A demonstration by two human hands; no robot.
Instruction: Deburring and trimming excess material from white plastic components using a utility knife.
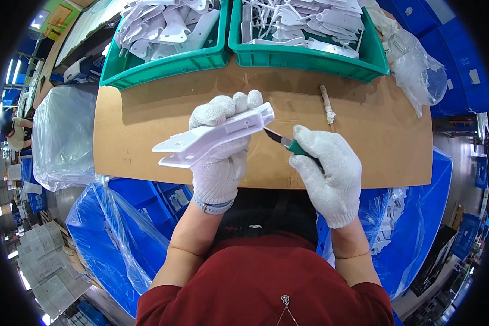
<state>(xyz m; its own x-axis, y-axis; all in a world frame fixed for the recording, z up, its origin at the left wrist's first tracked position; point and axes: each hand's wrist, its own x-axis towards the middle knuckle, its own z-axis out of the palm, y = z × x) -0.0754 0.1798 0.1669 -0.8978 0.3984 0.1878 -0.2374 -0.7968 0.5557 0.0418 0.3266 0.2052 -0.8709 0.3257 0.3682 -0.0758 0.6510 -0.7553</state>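
Observation:
My left hand (220, 157), in a white knit glove, is closed around a white molded plastic part (217, 136) and holds it above the table. The part is long and angled, with a forked end toward the left and a narrower end toward the right. In my gloved right hand (331, 174) is a utility knife (299, 148) with a green handle and a dark blade. Its blade points up and left, with the tip close to the part's right end; whether they touch I cannot tell.
Two green bins (174, 64) heaped with white plastic parts (174, 27) stand along the far edge of the cardboard-topped table (141, 146). A wrapped stick-like tool (327, 106) lies right of center. Plastic-lined blue bins (119, 217) flank me; clear bags (65, 136) sit beside the table.

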